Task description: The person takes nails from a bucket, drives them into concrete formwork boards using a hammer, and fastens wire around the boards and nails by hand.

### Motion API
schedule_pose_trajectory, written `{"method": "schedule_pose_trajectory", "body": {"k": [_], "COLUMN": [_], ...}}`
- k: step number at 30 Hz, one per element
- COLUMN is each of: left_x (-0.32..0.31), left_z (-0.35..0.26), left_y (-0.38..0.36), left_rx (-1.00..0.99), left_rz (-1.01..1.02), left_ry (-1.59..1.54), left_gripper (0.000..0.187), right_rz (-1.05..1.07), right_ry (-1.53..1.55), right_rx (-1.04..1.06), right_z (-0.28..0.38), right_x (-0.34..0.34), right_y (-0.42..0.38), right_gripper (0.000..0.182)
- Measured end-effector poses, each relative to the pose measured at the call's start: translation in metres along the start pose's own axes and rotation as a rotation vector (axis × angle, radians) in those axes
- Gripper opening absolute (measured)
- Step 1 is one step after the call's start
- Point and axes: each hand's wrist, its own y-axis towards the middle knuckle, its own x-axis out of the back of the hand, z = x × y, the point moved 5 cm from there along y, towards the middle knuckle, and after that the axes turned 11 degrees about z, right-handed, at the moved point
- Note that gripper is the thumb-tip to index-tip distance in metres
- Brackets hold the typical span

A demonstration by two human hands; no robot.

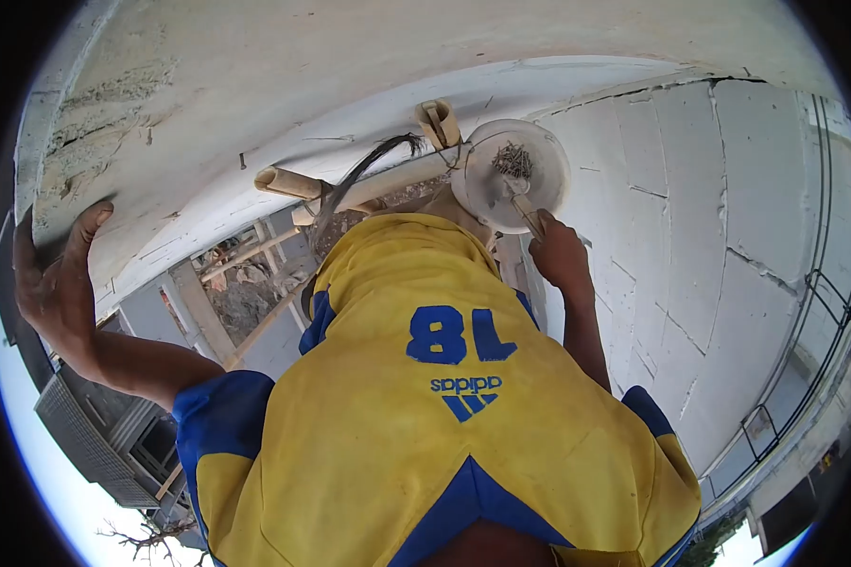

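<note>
At the left, my left hand point(61, 293) grips the edge of a pale wall point(189, 104), thumb on its face and fingers around the corner. On the right, my right hand point(560, 253) is closed around the handle of a wooden-handled tool point(528, 210). Its pale lower end reaches into a white bucket point(556, 156), next to a dark grey, spiky clump point(512, 161). Whether that clump belongs to the tool, I cannot tell. The bucket sits beside the bamboo poles, close to the wall.
Cut bamboo poles point(288, 182) are tied together in front of my body, with dark strands point(359, 170) hanging over them. A white block wall point(671, 217) rises at the right, beside thin black rods point(804, 331). Far below at the left lies rubble point(255, 293).
</note>
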Motion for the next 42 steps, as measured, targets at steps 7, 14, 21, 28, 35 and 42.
{"method": "schedule_pose_trajectory", "body": {"k": [7, 14, 21, 28, 35, 42], "left_x": [0.002, -0.022, -0.296, -0.418, -0.45, -0.442], "left_z": [-0.019, -0.018, -0.045, -0.087, -0.07, -0.067], "left_y": [-0.004, -0.116, -0.166, -0.174, -0.168, -0.171], "left_rx": [-0.209, -0.641, -0.28, -0.39, -0.165, 0.033], "left_rz": [-0.035, -0.679, 0.532, 0.834, 0.842, 0.73], "left_ry": [-0.049, -0.353, -0.628, -0.289, -0.362, -0.567], "left_gripper": [0.078, 0.021, 0.021, 0.028, 0.018, 0.02], "right_rz": [0.007, -0.101, -0.012, 0.056, 0.035, -0.131], "right_ry": [-0.145, 0.052, -0.002, -0.058, 0.08, -0.202], "right_rx": [0.059, 0.157, 0.087, 0.114, 0.179, 0.447], "right_z": [-0.061, -0.03, -0.066, -0.052, -0.053, -0.033], "right_x": [-0.065, -0.1, -0.123, -0.108, -0.103, -0.078], "right_y": [0.174, 0.221, 0.245, 0.232, 0.217, 0.208], "right_gripper": [0.034, 0.035, 0.07, 0.076, 0.072, 0.049]}}
